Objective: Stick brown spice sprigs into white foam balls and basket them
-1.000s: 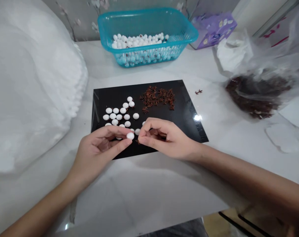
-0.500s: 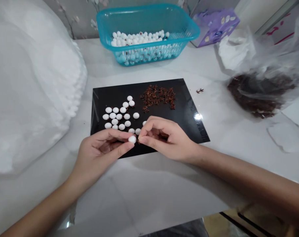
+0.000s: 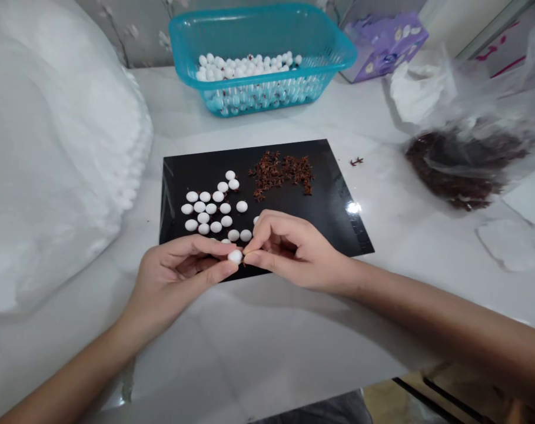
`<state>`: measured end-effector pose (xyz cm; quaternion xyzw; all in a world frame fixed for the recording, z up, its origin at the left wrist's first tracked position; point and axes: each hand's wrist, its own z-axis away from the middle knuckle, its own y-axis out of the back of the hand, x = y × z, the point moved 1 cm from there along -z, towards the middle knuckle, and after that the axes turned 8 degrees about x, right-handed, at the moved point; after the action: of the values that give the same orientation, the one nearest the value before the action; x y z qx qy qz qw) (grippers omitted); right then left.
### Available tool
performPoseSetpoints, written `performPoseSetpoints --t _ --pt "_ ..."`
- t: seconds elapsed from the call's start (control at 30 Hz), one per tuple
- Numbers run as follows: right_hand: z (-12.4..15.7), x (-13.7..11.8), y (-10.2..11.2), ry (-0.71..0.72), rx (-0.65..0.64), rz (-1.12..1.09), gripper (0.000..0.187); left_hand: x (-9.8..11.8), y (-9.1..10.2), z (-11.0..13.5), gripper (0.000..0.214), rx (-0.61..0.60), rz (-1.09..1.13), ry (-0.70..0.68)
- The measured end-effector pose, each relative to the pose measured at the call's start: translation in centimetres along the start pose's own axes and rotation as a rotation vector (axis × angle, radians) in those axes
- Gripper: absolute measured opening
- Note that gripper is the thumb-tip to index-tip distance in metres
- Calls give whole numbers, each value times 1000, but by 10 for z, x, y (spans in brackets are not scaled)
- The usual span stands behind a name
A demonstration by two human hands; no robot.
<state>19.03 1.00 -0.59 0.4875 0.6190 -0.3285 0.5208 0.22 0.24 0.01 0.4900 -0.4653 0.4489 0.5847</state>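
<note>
A small white ball (image 3: 235,257) is pinched between the thumb and forefinger of my left hand (image 3: 179,268). Against its right side, my right hand (image 3: 293,250) pinches a small brown piece (image 3: 243,262), mostly hidden by the fingertips. Both hands are over the near edge of a black board (image 3: 289,224). Several more white balls (image 3: 199,207) lie on the board's left half, some with brown bits showing beside them. A pile of brown branched pieces (image 3: 271,171) lies at the board's far right.
Behind the board stands a turquoise basket (image 3: 267,82) holding many white balls. A large white bag (image 3: 50,153) bulges at the left. To the right are a clear bag of brown pieces (image 3: 461,165), a lone brown piece (image 3: 356,161) and a purple box (image 3: 384,47).
Both hands, still pinching, have shifted slightly down toward me with the ball. The brown piece is now harder to see between the fingertips. The view has moved slightly.
</note>
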Motion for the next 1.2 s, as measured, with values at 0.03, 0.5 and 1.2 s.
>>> performPoseSetpoints --t 0.03,0.5,1.2 --pt "0 0 0 4 -7 -5 10 0 0 0 21 -3 1 -2" --pt "-1 -1 0 58 -51 35 14 0 3 -1 16 -55 -8 24" --pt "-14 17 37 71 56 1067 33 17 71 -43 27 -76 -822 -224"
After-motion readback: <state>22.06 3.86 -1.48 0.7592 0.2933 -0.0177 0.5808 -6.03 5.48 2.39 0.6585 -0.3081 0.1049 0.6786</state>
